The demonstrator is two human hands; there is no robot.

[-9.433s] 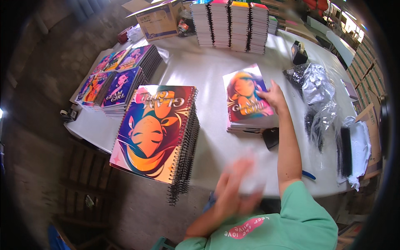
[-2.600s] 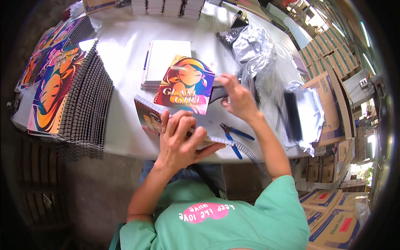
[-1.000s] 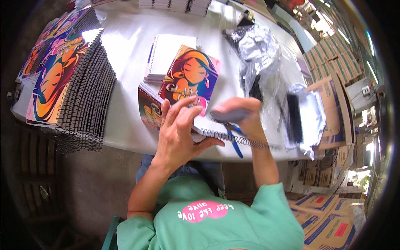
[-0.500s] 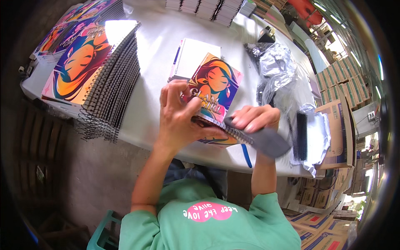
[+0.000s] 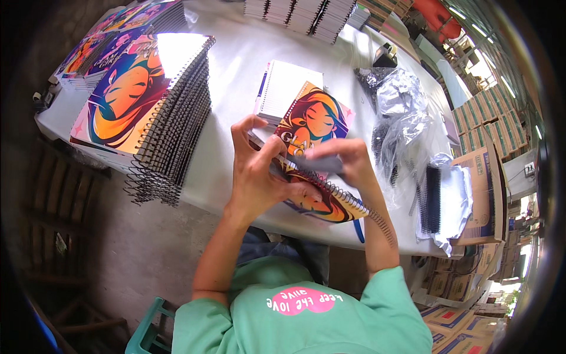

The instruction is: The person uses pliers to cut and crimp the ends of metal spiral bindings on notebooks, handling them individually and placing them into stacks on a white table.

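Note:
My left hand point(image 5: 253, 174) grips a notebook point(image 5: 318, 206) with an illustrated cover, tilted up along its punched edge. A dark wire spiral point(image 5: 377, 219) runs along that edge, its loose end sticking out past the corner toward my right forearm. My right hand point(image 5: 351, 159) is closed on a dark grey flat piece point(image 5: 324, 163), smeared by motion, that lies against the spiral; its exact kind is unclear. Just beyond my hands lie an unbound illustrated cover point(image 5: 318, 118) and a pile of punched lined pages point(image 5: 292, 88).
Spiral-bound notebooks point(image 5: 127, 100) form a tall stack at left; more page blocks point(image 5: 300, 15) stand at the back. To the right are clear plastic bags point(image 5: 401, 100), black spirals point(image 5: 432, 197) on white wrapping and a cardboard box point(image 5: 477, 189). Near the front edge lies a blue-handled thing point(image 5: 359, 230).
My right hand has swept the grey piece along the spiral, from the lower right corner up toward my left hand. The spiral's loose end now shows. The whole view has shifted slightly.

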